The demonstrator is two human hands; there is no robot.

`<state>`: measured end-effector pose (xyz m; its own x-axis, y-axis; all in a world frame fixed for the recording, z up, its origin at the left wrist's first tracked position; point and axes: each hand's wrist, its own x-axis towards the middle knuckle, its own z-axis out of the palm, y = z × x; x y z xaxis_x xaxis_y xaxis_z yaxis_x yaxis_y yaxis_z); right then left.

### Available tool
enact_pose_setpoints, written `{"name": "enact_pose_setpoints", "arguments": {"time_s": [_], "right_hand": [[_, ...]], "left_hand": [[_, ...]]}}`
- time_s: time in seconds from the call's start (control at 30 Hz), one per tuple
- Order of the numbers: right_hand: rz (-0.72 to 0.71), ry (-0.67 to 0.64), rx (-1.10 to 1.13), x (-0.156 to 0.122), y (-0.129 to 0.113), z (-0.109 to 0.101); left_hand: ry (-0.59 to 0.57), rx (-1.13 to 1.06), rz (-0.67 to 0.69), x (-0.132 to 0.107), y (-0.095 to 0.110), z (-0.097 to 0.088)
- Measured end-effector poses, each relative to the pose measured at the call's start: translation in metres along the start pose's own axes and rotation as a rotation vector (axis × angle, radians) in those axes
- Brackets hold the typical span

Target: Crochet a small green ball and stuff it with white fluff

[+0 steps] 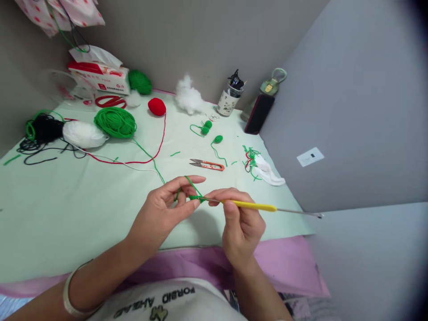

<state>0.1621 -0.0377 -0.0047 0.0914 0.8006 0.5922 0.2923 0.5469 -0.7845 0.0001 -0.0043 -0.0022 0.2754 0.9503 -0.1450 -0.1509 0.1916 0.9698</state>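
My right hand grips a crochet hook by its yellow handle, the tip pointing left into green stitches. Pinched between the thumb and fingers of my left hand is a small piece of green crochet. A strand of green yarn runs from the green skein to my left hand and over its raised index finger. Just beyond my hands lie orange thread snips. Small green crocheted pieces with yarn tails rest farther back.
At the left are white yarn, black yarn, red-handled scissors and a tissue box. A red ball and white stuffing sit behind. A pen jar, phone and bottle stand near the right partition.
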Motion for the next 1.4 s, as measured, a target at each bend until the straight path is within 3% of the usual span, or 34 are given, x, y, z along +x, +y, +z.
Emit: {"name": "enact_pose_setpoints", "arguments": {"time_s": [0.23, 0.37, 0.43, 0.53, 0.63, 0.7, 0.87, 0.97, 1.07, 1.13, 1.23, 1.4], "right_hand": [[-0.363, -0.022, -0.367, -0.002, 0.005, 0.006], [-0.475, 0.062, -0.554, -0.008, 0.012, 0.013], [-0.421, 0.055, -0.497, -0.007, 0.013, 0.012], [-0.172, 0.082, -0.195, -0.002, 0.009, 0.008], [0.075, 0.17, 0.124, 0.004, 0.008, 0.005], [0.146, 0.142, 0.231, 0.007, 0.008, 0.006], [0.117, 0.073, 0.091, 0.004, 0.008, 0.008], [-0.086, 0.006, -0.163, -0.002, 0.009, 0.007], [-0.223, 0.002, -0.283, -0.003, 0.012, 0.005], [-0.113, 0.094, -0.151, 0.001, 0.013, 0.004], [0.154, 0.181, 0.158, 0.007, 0.013, 0.004], [0.267, 0.056, 0.252, 0.009, 0.013, 0.004]], "left_hand": [[0.136, 0.062, 0.035, -0.003, 0.004, 0.009], [0.054, -0.163, -0.068, -0.003, 0.005, 0.012], [-0.062, -0.338, -0.194, -0.001, 0.005, 0.009], [-0.141, -0.516, -0.309, 0.004, 0.006, 0.003], [-0.104, -0.488, -0.258, 0.006, 0.008, 0.001], [-0.119, -0.43, -0.206, 0.005, 0.008, 0.002], [-0.087, -0.322, -0.127, 0.003, 0.003, 0.008], [-0.052, -0.382, -0.153, 0.003, 0.001, 0.009], [-0.12, -0.52, -0.276, 0.005, 0.003, 0.008], [-0.15, -0.582, -0.32, 0.006, 0.005, 0.006], [-0.127, -0.58, -0.268, 0.007, 0.006, 0.003], [-0.132, -0.395, -0.158, 0.005, 0.004, 0.006]]}}
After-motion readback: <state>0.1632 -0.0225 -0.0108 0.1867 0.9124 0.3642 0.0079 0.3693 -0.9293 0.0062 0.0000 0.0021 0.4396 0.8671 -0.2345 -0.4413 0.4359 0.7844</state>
